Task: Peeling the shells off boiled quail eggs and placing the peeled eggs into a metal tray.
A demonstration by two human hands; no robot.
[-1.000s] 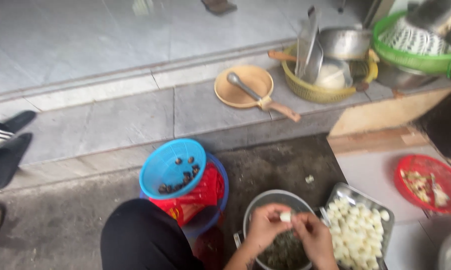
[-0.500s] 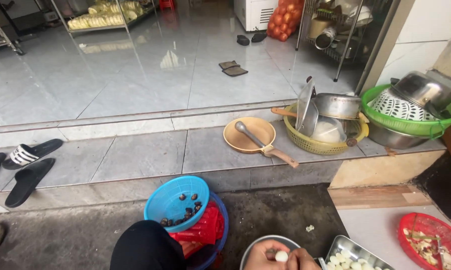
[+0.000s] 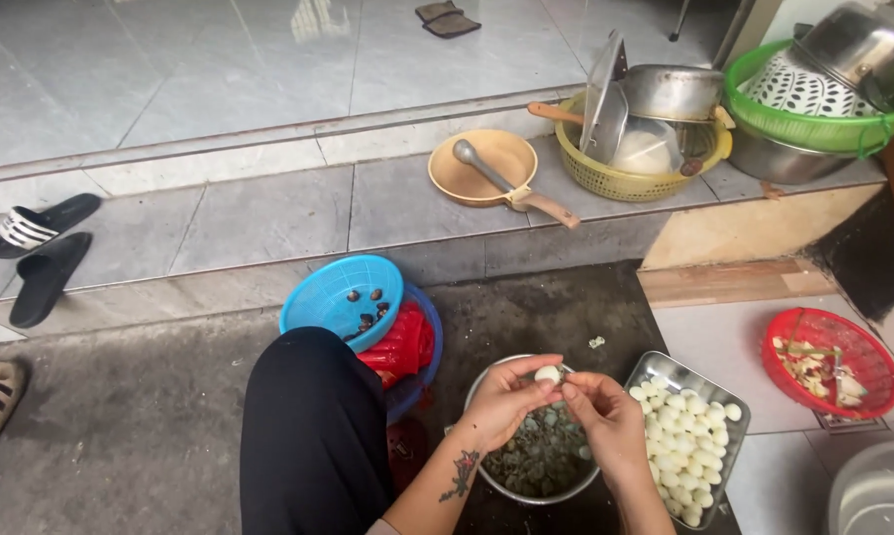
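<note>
My left hand (image 3: 506, 398) and my right hand (image 3: 605, 416) meet over a round metal bowl (image 3: 486, 474) that holds dark shell scraps. Both hands pinch one small white peeled egg (image 3: 547, 374) between the fingertips. Right of the bowl lies a rectangular metal tray (image 3: 665, 369) filled with several white peeled eggs. My knee in black cloth (image 3: 313, 436) is at the left of the bowl.
A blue colander (image 3: 338, 295) with dark bits rests on a red bag in a blue basin. A red basket (image 3: 828, 359) of scraps is at right. On the step stand a tan pan with ladle (image 3: 481, 166), a yellow basket (image 3: 625, 178), a green basket (image 3: 813, 124). Sandals (image 3: 41, 248) lie at left.
The view tilted up toward the tiled floor and has come back down, so my hands, the bowl and the tray are in full view again. My hands still hold the egg.
</note>
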